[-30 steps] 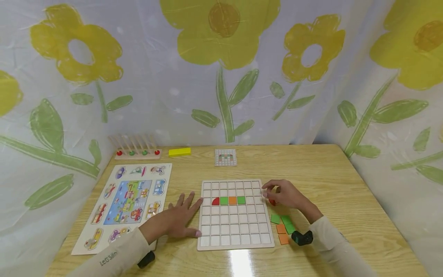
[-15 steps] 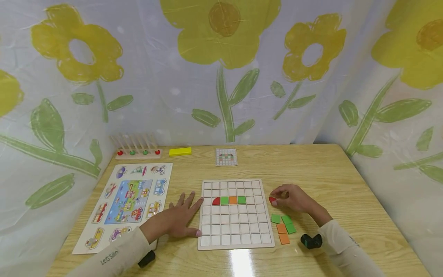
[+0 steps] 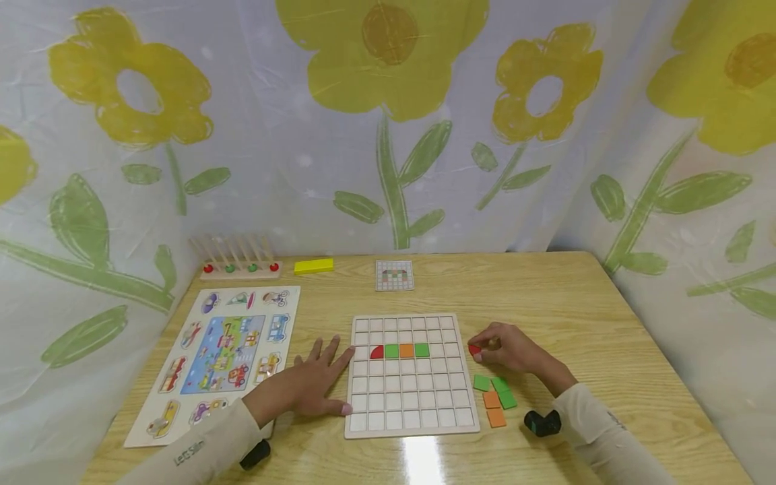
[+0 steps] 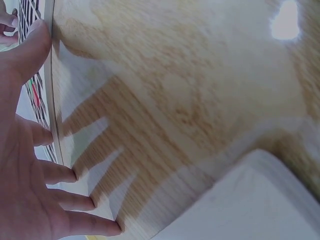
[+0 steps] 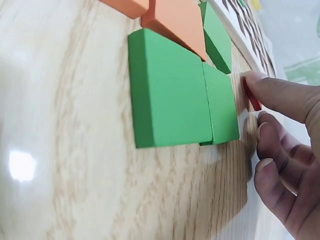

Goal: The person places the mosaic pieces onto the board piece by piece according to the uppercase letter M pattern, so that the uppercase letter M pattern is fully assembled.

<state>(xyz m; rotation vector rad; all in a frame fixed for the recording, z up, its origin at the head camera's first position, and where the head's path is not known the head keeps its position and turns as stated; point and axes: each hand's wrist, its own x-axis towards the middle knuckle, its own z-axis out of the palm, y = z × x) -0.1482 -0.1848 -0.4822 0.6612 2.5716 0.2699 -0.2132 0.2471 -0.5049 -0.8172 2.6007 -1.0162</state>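
Note:
My right hand (image 3: 510,348) pinches a red tile (image 3: 473,349) just right of the white grid board (image 3: 394,384); the right wrist view shows the red tile (image 5: 251,95) edge-on at the thumb. Fingers spread, my left hand (image 3: 315,384) touches the board's left edge with thumb and forefinger. One row of the board holds a red quarter-round tile (image 3: 378,352), a green tile (image 3: 391,351), an orange tile (image 3: 407,350) and another green tile (image 3: 422,350). Below my right hand lie loose green tiles (image 3: 500,384) and orange tiles (image 3: 496,418).
A small pattern card (image 3: 394,275) lies behind the board. At the back left stand a peg rack with beads (image 3: 241,270) and a yellow block (image 3: 314,266). A vehicle picture puzzle (image 3: 200,411) takes up the table's left side. A flowered curtain (image 3: 267,168) surrounds the table.
My right hand has drawn back from the board's right edge, slightly right and nearer, and the red tile between its fingers shows more clearly. The left hand stays in place.

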